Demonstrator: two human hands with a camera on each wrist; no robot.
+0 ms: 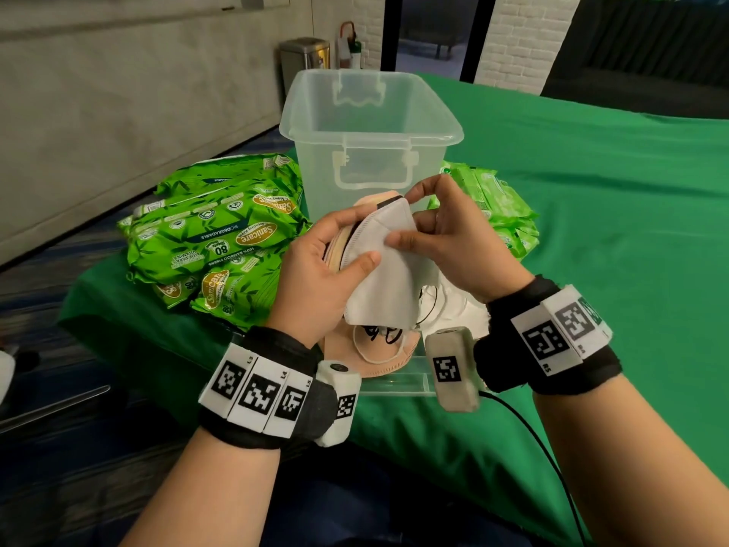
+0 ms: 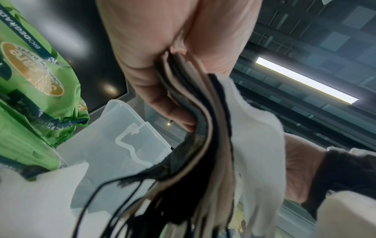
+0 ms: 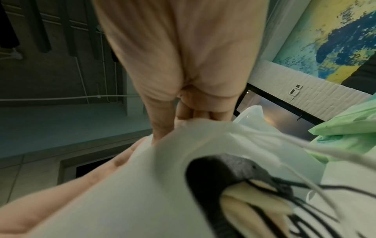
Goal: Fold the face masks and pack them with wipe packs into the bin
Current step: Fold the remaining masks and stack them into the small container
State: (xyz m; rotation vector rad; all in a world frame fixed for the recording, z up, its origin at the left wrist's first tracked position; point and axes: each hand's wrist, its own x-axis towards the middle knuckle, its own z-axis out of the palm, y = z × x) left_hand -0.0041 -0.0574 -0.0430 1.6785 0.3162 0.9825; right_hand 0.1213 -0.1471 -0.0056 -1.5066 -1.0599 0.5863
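Note:
My left hand (image 1: 335,250) grips a stack of folded face masks (image 1: 384,270), white on top with beige and black ones behind it; the layered edges (image 2: 205,128) and dangling black ear loops show in the left wrist view. My right hand (image 1: 430,227) pinches the top white mask (image 3: 142,177) at its upper right edge. The clear plastic bin (image 1: 367,124) stands just beyond the hands and looks empty. Dark green wipe packs (image 1: 213,230) lie left of the bin, and light green wipe packs (image 1: 493,203) lie to its right.
More masks, beige (image 1: 378,357) and white (image 1: 465,309), lie under the hands on a clear lid (image 1: 394,382). Everything rests on a green cloth (image 1: 611,230). The table's left edge drops to the carpeted floor (image 1: 59,329). A cable (image 1: 528,428) runs from my right wrist.

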